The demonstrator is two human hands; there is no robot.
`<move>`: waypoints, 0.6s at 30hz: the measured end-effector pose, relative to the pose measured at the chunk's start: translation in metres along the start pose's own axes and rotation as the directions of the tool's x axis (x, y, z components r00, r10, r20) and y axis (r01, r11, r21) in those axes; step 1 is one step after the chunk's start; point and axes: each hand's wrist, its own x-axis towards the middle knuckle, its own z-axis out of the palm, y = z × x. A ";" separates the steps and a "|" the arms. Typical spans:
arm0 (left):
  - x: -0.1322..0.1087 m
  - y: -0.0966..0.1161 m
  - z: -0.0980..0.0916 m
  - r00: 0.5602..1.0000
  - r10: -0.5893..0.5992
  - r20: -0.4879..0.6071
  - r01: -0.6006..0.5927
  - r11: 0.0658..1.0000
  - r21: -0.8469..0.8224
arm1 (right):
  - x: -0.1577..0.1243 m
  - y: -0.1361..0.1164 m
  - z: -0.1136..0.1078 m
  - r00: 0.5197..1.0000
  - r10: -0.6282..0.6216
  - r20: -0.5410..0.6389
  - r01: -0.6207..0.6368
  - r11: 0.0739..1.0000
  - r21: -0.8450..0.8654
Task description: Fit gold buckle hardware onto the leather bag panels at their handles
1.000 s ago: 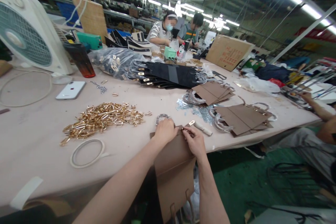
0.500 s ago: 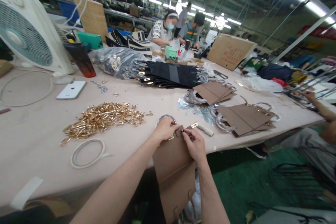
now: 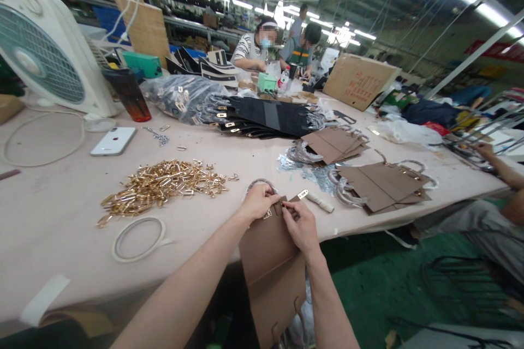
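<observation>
A brown handbag panel hangs over the table's front edge towards my lap, creased across its middle. My left hand is closed on its upper edge, beside a gold rectangular fitting and a plastic-wrapped handle. My right hand pinches a tiny gold-coloured metal fitting at a slit near the panel's top; the fingers partly hide it. Just beyond the right fingers, a brown strap end with a gold plate sticks out. A pale wrapped stick-like piece lies close by.
Left of my hands lie a heap of gold fittings, a tape roll and a phone. Brown bag pieces and black panels are stacked beyond. A fan stands left; co-workers sit across.
My right hand has shifted very slightly left along the panel's top edge, still pinching. My left hand keeps its hold. The view has moved a little.
</observation>
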 end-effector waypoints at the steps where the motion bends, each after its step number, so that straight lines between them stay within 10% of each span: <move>1: 0.000 0.000 0.000 1.000 -0.001 -0.002 0.001 1.000 -0.021 | 0.000 -0.001 0.002 1.000 -0.011 -0.002 0.011 1.000 -0.022; 13: -0.018 0.013 -0.009 0.999 0.039 0.010 -0.035 0.967 -0.252 | -0.027 -0.015 -0.003 0.950 0.020 -0.311 -0.006 0.999 0.048; 18: -0.028 0.027 -0.021 0.994 0.112 0.002 -0.107 0.959 -0.263 | -0.042 -0.031 -0.013 0.951 0.296 -0.091 -0.259 0.921 0.291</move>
